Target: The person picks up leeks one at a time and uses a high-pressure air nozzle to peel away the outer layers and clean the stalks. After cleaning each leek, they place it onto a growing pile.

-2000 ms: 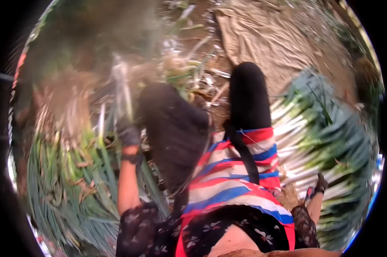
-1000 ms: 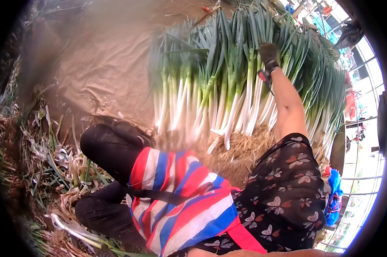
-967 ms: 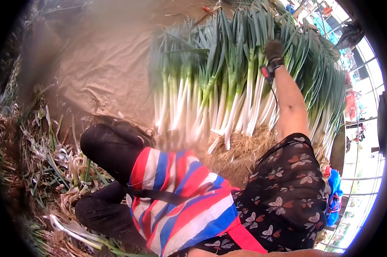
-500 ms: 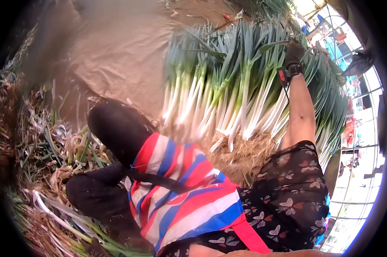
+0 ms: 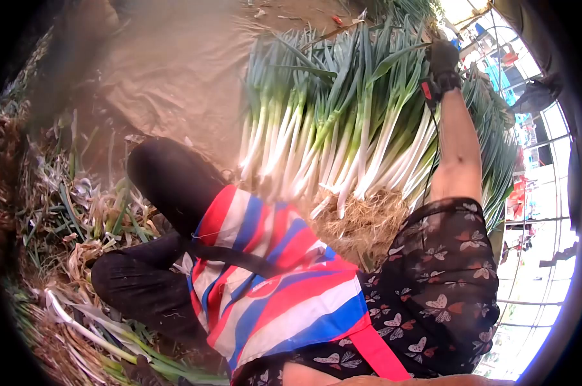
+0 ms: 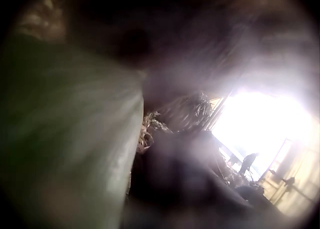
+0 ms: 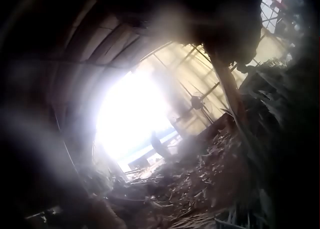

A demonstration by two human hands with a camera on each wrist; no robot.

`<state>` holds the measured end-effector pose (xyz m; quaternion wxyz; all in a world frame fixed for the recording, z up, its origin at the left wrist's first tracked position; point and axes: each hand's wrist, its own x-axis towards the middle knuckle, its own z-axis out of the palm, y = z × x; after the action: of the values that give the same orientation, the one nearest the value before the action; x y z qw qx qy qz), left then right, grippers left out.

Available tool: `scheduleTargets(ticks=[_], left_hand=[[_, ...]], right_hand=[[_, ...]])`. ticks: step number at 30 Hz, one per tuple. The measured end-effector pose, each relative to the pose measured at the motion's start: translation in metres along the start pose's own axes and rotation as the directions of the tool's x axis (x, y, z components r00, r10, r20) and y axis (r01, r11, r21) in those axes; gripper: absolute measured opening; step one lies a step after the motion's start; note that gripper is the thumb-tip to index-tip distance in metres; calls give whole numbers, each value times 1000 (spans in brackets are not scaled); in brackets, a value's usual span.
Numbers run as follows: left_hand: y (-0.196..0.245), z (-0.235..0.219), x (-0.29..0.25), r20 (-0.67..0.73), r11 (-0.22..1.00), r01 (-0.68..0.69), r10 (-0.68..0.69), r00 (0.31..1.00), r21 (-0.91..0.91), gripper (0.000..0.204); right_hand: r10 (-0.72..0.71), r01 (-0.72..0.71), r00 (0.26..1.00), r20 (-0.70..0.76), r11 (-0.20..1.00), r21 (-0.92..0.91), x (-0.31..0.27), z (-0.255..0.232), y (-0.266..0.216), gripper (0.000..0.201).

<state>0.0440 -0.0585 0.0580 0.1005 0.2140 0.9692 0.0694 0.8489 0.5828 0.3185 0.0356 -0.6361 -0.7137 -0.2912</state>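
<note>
In the head view, my right hand (image 5: 443, 59), in a dark glove, is at the leaf end of a wide row of leeks (image 5: 329, 128). A long green leaf reaches to its fingers; whether they grip it is unclear. At the lower left edge, my dark-gloved left hand (image 5: 141, 372) is partly cut off by the frame and holds a single leek (image 5: 88, 329) around its green part, white end pointing up and left. A broad green leaf (image 6: 75, 134) fills the left of the left wrist view, blurred. The right wrist view is mostly dark, its hand indistinct.
Crumpled brown sheeting (image 5: 175, 83) lies left of the row. Leaf scraps and peelings (image 5: 78, 206) cover the ground beside the bent legs in dark trousers (image 5: 168, 183). Tangled roots (image 5: 362, 219) lie near the striped apron (image 5: 278, 276). A bright frame structure (image 5: 535, 257) stands at right.
The view has turned from the spread leeks toward the row. My right hand has moved up and right along the leaves. My left hand and its leek have shifted to the lower left edge.
</note>
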Motion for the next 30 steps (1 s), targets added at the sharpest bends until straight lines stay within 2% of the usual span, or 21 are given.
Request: scheduleTargets(ticks=[1, 2, 4, 6, 7, 8, 9, 10, 11, 12, 13, 16, 17, 19, 20, 22, 23, 26, 27, 28, 30], left_hand=[[-9, 0, 3, 12, 1000, 10, -10, 1000, -3, 46], [-16, -1, 10, 33, 1000, 19, -19, 999, -1, 45], [-18, -1, 27, 73, 1000, 16, -14, 997, -26, 45], [-7, -1, 42, 83, 1000, -8, 9, 997, -11, 45], [1, -4, 50, 16, 996, -45, 44, 999, 77, 43], [20, -7, 60, -46, 983, -78, 87, 995, 166, 42], [48, -21, 57, -162, 978, -166, 145, 976, -123, 52], [63, -29, 66, -172, 976, -168, 143, 975, -140, 50], [79, -38, 77, -186, 972, -174, 144, 972, -157, 49], [109, -55, 72, -180, 947, -241, 204, 962, -214, 48], [142, -71, 60, -185, 912, -300, 256, 949, -280, 48], [213, -95, 31, -197, 861, -376, 325, 925, -344, 44], [222, -85, 35, -216, 767, -427, 368, 904, -479, 38], [264, -76, 16, -284, 609, -548, 479, 830, -573, 36], [283, -71, 4, -321, 522, -595, 523, 789, -611, 35], [305, -62, -8, -293, 501, -653, 619, 729, -568, 32], [313, -60, -13, -277, 483, -684, 667, 692, -546, 31], [336, -74, -36, -205, 538, -746, 740, 641, -392, 29], [342, -77, -41, -189, 561, -743, 737, 649, -365, 27], [345, -79, -43, -131, 576, -712, 734, 667, -402, 29], [351, -81, -49, -6, 608, -639, 722, 692, -471, 35]], right_hand=[[83, -64, 996, -40, 935, 348, -18, -15, -26, 9], [164, -79, 983, -80, 777, 625, -35, -29, -53, 8], [259, -89, 965, -37, 458, 885, -75, 16, -69, 9], [235, -101, 972, -9, 450, 887, -130, 41, -106, 14], [246, -268, 937, 247, 55, 962, -164, 49, -131, 15], [22, -113, 993, 118, 492, 863, -203, 85, -135, 15], [-204, 173, 979, -19, 773, 611, -243, 124, -138, 15], [-185, 156, 913, 363, 982, 109, -277, 111, -177, 20], [-19, -110, 737, 675, 983, 147, -300, 93, -204, 20], [-40, -27, 683, 729, 996, 79, -315, 86, -215, 20], [-48, -138, 704, 709, 970, 202, -319, 70, -225, 21], [-204, -145, 593, 779, 924, 353, -321, 47, -240, 24], [-250, -149, 583, 773, 902, 404, -325, 50, -242, 26], [-348, -148, 559, 753, 852, 503, -335, 63, -244, 30], [-327, -151, 581, 745, 857, 493, -339, 70, -245, 31], [-280, -163, 629, 725, 865, 475, -337, 75, -250, 35], [-307, -112, 640, 704, 870, 481, -329, 72, -251, 34], [-152, -308, 693, 705, 822, 479, -311, 74, -260, 37], [-86, -276, 779, 621, 843, 463, -307, 78, -265, 40], [-76, -265, 838, 540, 809, 525, -301, 80, -268, 43], [-70, -181, 890, 450, 853, 490, -290, 95, -280, 53]])
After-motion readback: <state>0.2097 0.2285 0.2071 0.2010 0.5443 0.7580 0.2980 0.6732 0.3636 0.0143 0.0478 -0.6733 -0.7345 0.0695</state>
